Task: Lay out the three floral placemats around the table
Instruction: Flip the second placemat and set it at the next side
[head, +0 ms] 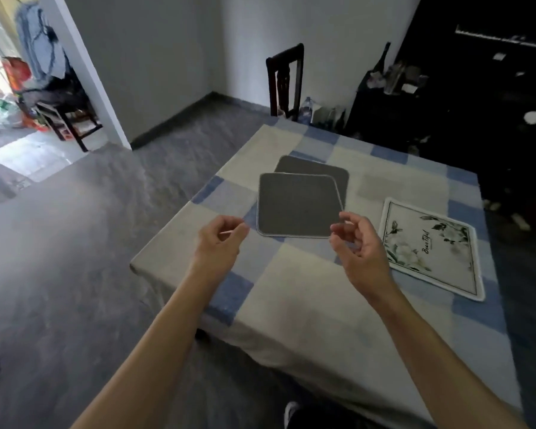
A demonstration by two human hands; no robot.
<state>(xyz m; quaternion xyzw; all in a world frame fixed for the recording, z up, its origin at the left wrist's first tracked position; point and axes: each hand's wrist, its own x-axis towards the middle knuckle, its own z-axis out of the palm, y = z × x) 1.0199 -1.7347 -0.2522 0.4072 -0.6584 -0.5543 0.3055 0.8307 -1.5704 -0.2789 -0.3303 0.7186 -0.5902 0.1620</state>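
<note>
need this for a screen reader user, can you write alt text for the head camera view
Two bare hands, left hand and right hand, hover empty over a checked tablecloth, near two overlapping placemats lying grey side up. A third placemat lies floral side up to the right; a dark chair stands at the far edge.

Grey floor [59, 274], white walls [155, 57], dark chair [285, 82] behind table [291, 289].

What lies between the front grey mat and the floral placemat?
Only bare checked tablecloth in the head view. The grey mat and floral placemat do not touch; the right hand hovers near the gap's front end.
</note>
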